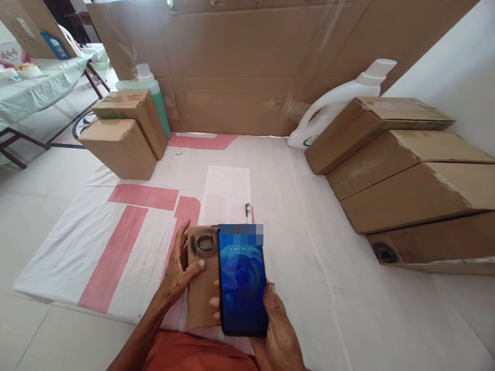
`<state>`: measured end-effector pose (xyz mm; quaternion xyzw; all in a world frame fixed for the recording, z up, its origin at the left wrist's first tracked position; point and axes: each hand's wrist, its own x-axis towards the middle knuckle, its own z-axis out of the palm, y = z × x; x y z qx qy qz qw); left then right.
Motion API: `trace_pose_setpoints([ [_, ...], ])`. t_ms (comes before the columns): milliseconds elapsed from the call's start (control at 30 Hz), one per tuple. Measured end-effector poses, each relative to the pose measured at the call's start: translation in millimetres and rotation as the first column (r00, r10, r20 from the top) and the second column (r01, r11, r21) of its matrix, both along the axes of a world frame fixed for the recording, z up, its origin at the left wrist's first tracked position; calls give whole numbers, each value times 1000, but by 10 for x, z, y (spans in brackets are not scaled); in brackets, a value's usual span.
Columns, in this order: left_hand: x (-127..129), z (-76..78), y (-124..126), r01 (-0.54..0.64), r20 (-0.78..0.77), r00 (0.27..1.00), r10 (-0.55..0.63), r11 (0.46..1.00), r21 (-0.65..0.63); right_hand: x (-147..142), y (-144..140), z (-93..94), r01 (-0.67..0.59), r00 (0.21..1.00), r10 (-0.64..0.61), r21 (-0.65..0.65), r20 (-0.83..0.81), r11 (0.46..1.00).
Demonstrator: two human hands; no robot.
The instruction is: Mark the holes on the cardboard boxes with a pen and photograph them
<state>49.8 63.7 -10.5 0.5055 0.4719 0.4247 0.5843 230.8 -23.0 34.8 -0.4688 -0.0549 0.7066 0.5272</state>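
My right hand holds a smartphone upright, its blue screen lit and facing me. Just left of the phone my left hand grips a small brown cardboard box with a dark ring mark near its top; my thumb lies across the box's face. Both are held low over a white sheet with pink stripes. A pen lies on the sheet just beyond the phone.
Two cardboard boxes stand at the left with a green-liquid bottle behind. Several long boxes are stacked at the right, beside a white jug. A cardboard wall closes the back. A covered table stands far left.
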Motion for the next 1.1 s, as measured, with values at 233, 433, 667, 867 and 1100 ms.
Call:
trace_pose_setpoints([
  [233, -138, -58, 40, -77, -71, 995, 74, 996, -44, 803, 275, -392, 169, 661, -205, 122, 722, 978],
  [433, -220, -95, 98, -122, -144, 983, 111, 990, -66, 1135, 335, -760, 116, 293, -20, -15, 956, 993],
  [667, -210, -127, 157, -156, -201, 969, 144, 987, -46, 1175, 335, -805, 117, 91, 71, -82, 993, 990],
  [867, -224, -175, 180, -187, -313, 929, 199, 980, 67, 1161, 335, -841, 79, -69, 146, -141, 987, 987],
  [1100, -449, -229, -68, -256, -379, 883, 277, 961, 106, 1035, 141, -877, -89, -318, 2, -32, 948, 995],
])
